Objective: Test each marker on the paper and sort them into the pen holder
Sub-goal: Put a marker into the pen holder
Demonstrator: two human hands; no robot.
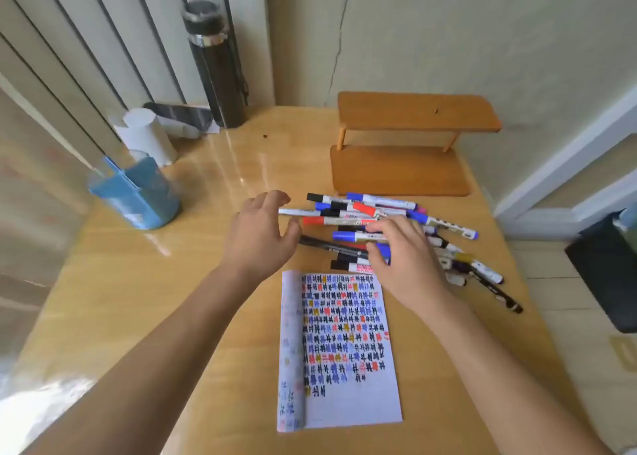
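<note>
- Loosely, left hand (262,234) fingers spread; right hand (403,254) fingers curl onto the heap of colour-capped markers (365,211), grip unclear.
- Raking may roll some off the wooden table (138,282).

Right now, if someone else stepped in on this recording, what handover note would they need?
Left hand: open, reaching at the marker pile, holding nothing.
Right hand: resting on the pile; grip unclear.
Pen holder: far left, no markers showing in it.
Paper: near the person, mostly covered in test marks.
Done: no sorting visible.
To do: test and sort the whole pile.
</note>
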